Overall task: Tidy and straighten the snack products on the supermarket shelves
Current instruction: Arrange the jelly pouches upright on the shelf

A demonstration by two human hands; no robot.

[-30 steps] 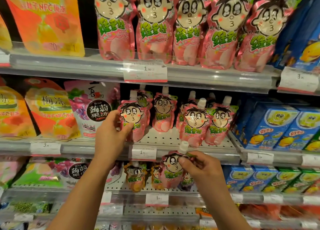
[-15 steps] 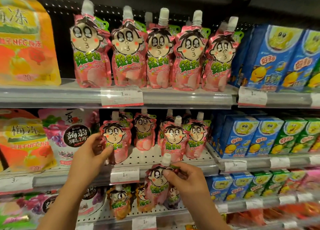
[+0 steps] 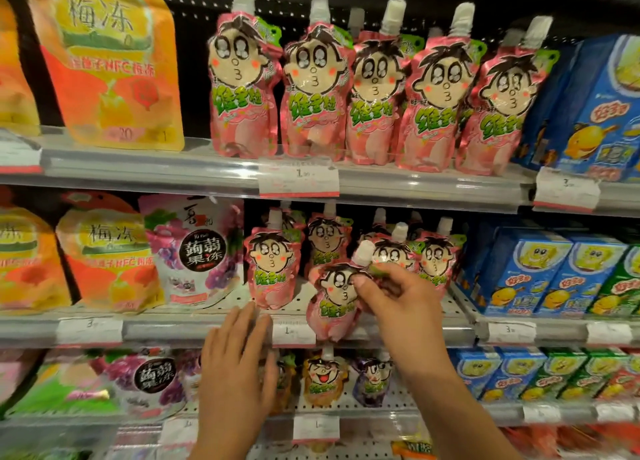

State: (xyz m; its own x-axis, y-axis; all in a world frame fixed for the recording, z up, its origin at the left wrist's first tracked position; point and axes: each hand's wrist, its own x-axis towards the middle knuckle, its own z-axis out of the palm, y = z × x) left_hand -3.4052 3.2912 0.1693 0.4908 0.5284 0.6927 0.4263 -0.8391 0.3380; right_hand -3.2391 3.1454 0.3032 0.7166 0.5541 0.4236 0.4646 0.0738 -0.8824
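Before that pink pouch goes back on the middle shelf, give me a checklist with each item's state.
1. Right hand grips the held pink pouch near its top: ok.
2. Pouch upright: not ok, it tilts.
3. Free spot on the middle shelf beside the front-left pouch: ok.
4. Left hand out of the way: ok, open below the shelf edge.
5. Back-row pouches standing straight: cannot tell.

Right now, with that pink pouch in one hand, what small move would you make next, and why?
Probably set the held pink pouch upright into the open spot on the middle shelf, right of the front pouch. The right hand pinches it near the spout, hanging in front of the shelf lip, while the left hand is open by the edge.
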